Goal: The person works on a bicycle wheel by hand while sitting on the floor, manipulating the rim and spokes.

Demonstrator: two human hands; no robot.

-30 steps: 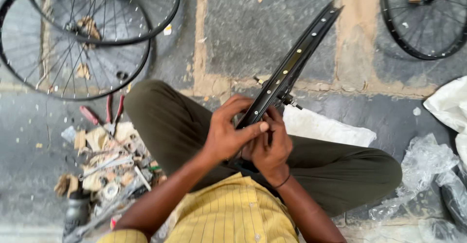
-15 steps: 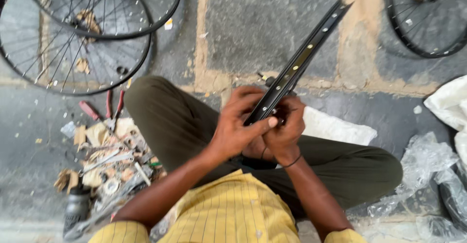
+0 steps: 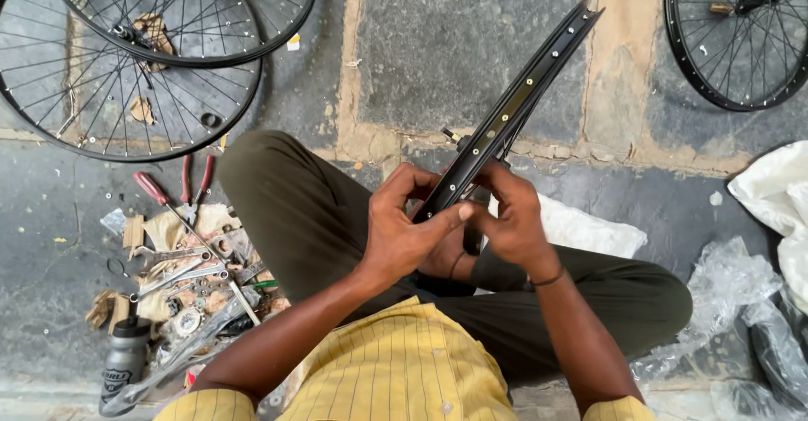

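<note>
A black bicycle wheel rim (image 3: 527,93) with spoke holes stands edge-on over my crossed legs, slanting up to the right. My left hand (image 3: 406,227) grips its near end, thumb pressed along the rim's edge. My right hand (image 3: 510,215) holds the rim from the right side, fingers curled around it near the spokes and hub, which are mostly hidden behind the hands. I sit on a stone floor in olive trousers and a yellow striped shirt.
Two spoked wheels (image 3: 126,59) lie at the upper left, another wheel (image 3: 736,34) at the upper right. A heap of tools, red-handled pliers (image 3: 189,181) and scraps lies left of my knee, with a grey bottle (image 3: 124,362). Clear plastic wrap (image 3: 741,295) and white sheets lie right.
Both hands have shifted slightly along the rim's near end, and the left thumb now lies stretched across its edge. The rim keeps its slant.
</note>
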